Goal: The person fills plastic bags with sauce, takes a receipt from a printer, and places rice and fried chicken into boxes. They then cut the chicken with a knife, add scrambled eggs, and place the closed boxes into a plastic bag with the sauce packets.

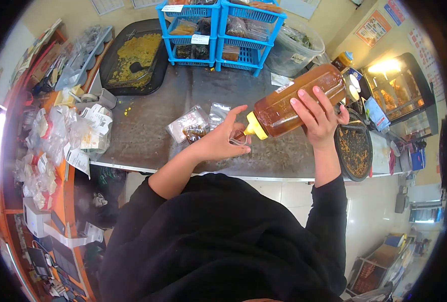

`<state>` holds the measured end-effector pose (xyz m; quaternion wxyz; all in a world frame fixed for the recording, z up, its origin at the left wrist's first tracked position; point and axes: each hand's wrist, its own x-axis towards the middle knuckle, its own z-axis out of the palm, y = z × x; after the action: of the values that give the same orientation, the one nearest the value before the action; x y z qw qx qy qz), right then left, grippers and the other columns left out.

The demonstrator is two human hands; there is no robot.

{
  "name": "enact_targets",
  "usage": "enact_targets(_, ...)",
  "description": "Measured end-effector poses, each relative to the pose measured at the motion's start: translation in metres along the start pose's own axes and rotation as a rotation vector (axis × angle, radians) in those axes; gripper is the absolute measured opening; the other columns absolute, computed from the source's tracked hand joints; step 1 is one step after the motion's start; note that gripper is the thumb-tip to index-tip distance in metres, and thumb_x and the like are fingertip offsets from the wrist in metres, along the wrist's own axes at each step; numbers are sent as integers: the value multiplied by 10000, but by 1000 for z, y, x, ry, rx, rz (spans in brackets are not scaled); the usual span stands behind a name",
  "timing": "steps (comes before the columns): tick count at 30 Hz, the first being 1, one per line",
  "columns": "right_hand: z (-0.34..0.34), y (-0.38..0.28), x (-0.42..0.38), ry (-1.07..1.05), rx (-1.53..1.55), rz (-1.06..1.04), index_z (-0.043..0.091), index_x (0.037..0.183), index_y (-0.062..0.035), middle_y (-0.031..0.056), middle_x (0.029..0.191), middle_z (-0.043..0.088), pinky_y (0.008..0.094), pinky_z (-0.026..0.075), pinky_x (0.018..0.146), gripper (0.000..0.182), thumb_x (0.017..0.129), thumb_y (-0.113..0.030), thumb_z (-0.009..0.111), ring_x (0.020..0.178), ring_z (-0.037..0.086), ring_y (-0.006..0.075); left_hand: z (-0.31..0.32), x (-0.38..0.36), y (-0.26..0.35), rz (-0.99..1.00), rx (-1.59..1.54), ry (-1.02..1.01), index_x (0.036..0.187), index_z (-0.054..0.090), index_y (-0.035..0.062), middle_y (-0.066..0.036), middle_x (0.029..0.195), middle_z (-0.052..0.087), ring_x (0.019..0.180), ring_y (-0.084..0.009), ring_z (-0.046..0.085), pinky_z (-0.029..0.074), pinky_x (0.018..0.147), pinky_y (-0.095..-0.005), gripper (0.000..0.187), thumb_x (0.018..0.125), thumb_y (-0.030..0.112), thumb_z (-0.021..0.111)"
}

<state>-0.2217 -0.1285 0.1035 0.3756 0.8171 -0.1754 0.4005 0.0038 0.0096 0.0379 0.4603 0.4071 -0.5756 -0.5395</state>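
Note:
My right hand [318, 117] is wrapped round a large clear squeeze bottle [281, 111] of red-brown sauce, tilted so its yellow nozzle cap points down to the left. At the nozzle tip, my left hand [221, 138] holds the rim of a small clear plastic bag [239, 141] between thumb and fingers; the nozzle tip seems to be in its mouth. How much sauce is inside the bag cannot be seen. Just left of that hand lie a filled packet of dark brown sauce [195, 133] and a stack of flat clear bags [187, 122]. Another clear plastic packet [218, 115] lies behind my left hand.
Blue stacked baskets [215, 38] of packets stand at the back of the metal table [148, 126]. A black tray [155, 83] with yellow crumbs is at back left, and a clear tub [295, 53] at back right. Another dark tray [357, 173] lies right. Plastic-wrapped goods [57, 133] crowd the left.

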Motion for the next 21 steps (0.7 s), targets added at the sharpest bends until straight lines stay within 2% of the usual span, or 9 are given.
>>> enact_targets(7,-2,4,19,76,32,-67,616,1042,-411,-196,1137,617,414,125,1065,246,847,-261,610,1101,558,62,1,-3,3,17,-66,-14,1452,43,93,-66,950,559,866,-118,518,425,816,-280,918,796,-6,678)
enact_targets(13,-2,4,14,48,14,-49,612,1067,-392,-191,1168,604,416,160,1030,263,847,-248,610,1121,549,77,6,-4,5,25,-5,42,1450,39,79,-78,951,558,847,-128,528,435,820,-296,927,797,20,694)
enact_targets(16,3,0,-1,-25,87,50,606,1099,-348,-171,1198,592,416,187,983,298,837,-207,602,1146,538,97,12,-4,10,21,144,160,1448,38,54,-91,935,555,838,-146,548,448,811,-311,940,798,63,716)
enact_targets(21,18,-19,-36,-148,209,281,565,1151,-268,-117,1218,585,420,207,946,466,717,-146,681,1168,525,133,16,-2,3,67,405,344,1444,70,32,-116,908,569,801,-206,582,489,735,-331,980,772,178,768)
